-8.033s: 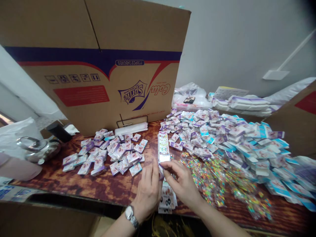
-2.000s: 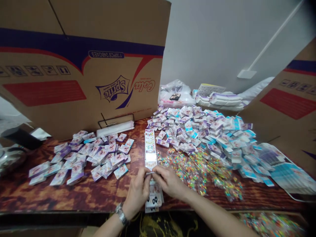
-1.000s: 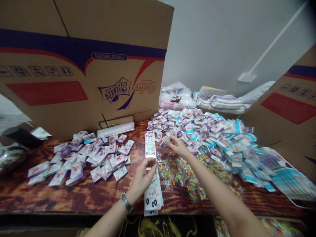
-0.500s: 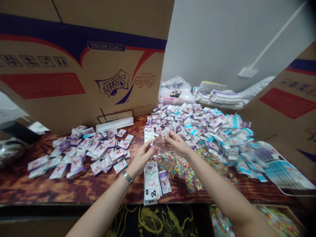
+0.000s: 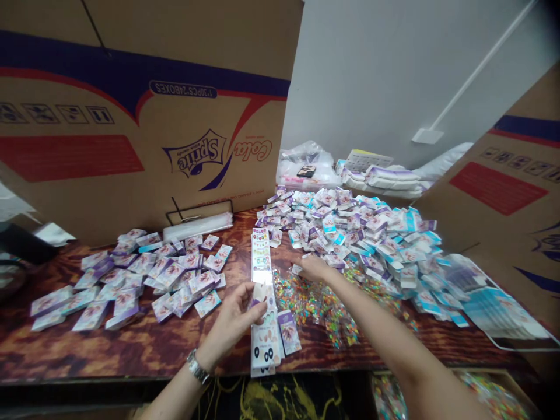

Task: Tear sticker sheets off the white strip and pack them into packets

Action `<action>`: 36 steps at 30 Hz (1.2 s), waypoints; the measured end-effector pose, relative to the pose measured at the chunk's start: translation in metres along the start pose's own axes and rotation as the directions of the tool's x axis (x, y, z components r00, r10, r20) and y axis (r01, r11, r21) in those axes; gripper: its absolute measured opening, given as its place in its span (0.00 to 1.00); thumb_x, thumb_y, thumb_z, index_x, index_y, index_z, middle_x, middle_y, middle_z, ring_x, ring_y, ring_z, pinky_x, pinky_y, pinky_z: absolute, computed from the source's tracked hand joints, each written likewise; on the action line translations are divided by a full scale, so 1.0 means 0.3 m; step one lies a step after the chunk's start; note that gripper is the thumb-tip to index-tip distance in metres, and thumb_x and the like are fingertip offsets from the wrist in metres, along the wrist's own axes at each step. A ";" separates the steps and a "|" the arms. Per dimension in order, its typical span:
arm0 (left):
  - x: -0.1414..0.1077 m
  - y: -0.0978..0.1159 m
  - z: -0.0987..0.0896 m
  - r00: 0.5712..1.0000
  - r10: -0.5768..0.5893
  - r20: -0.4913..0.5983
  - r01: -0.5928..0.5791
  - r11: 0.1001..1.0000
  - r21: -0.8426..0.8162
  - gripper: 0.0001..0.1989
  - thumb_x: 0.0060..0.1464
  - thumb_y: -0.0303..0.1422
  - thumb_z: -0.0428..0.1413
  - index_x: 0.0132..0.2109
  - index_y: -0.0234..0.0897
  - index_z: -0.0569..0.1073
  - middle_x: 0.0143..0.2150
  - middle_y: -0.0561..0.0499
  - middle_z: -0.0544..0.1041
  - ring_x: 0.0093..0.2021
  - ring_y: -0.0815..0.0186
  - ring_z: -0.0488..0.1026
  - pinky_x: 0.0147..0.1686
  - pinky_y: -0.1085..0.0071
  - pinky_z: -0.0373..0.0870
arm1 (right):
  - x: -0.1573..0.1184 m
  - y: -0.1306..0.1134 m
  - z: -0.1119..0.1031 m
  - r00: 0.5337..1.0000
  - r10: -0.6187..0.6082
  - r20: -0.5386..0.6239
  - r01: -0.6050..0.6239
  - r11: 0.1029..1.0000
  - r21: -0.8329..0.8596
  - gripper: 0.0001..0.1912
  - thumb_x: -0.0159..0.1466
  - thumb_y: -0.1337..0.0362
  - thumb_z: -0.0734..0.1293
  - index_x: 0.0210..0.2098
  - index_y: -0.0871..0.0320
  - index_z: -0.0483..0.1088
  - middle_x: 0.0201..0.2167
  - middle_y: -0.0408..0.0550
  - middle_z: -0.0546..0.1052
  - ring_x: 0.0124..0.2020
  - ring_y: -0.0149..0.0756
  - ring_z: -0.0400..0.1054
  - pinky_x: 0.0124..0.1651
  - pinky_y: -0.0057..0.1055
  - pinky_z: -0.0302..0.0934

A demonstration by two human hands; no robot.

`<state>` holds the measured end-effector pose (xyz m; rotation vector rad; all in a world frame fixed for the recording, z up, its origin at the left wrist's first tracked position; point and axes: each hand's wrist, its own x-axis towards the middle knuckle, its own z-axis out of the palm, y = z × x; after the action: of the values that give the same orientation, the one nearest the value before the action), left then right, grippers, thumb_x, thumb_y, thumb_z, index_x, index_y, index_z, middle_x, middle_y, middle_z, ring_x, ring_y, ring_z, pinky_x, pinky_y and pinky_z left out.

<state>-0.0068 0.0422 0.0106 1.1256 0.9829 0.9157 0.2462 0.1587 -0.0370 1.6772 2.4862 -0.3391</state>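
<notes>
**A:** What is the left hand doing?

**B:** The person's left hand [image 5: 231, 322], with a steel wristwatch [image 5: 198, 367] on its wrist, is curving half open over a pale card [image 5: 261, 293] lying on a long white printed strip of cards [image 5: 261, 256]. I cannot tell whether it is gripping that card.

**A:** And the right hand?

**B:** The right hand [image 5: 315, 269] is stretching out with its fingers loosely open and holding nothing visible. It is reaching the near edge of a large heap of white, purple and turquoise card packets [image 5: 350, 233].

**A:** Why is the strip lying there?

**B:** It is running front to back between that heap and a smaller heap of purple-edged packets [image 5: 153, 271], apparently keeping the two apart and within reach of both hands. A stack of printed cards [image 5: 265, 350] is sitting at its near end, with a single purple-edged card [image 5: 289, 332] just beside it.

**A:** Is there room to move?

**B:** Not much. Clear bags of multicoloured beads [image 5: 315, 309] are crowding the strip's right side, and the stack is nearing the front edge of the reddish-brown wooden tabletop [image 5: 131, 350]. Wood grain is showing in front of the smaller heap.
</notes>
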 end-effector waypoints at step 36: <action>-0.008 0.010 0.004 0.996 0.071 0.057 -0.042 0.915 -0.401 0.17 0.48 0.39 0.61 0.44 0.36 0.75 0.41 0.46 0.75 0.39 0.63 0.71 0.41 0.65 0.70 | -0.206 -0.286 -0.208 0.930 -0.280 -0.238 0.367 0.668 0.647 0.19 0.63 0.56 0.64 0.52 0.53 0.65 0.28 0.43 0.70 0.27 0.30 0.63 0.29 0.26 0.57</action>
<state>-0.0068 0.0402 0.0142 0.8333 0.6666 1.0610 0.1915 0.0881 0.0472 1.4244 2.9681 -1.3980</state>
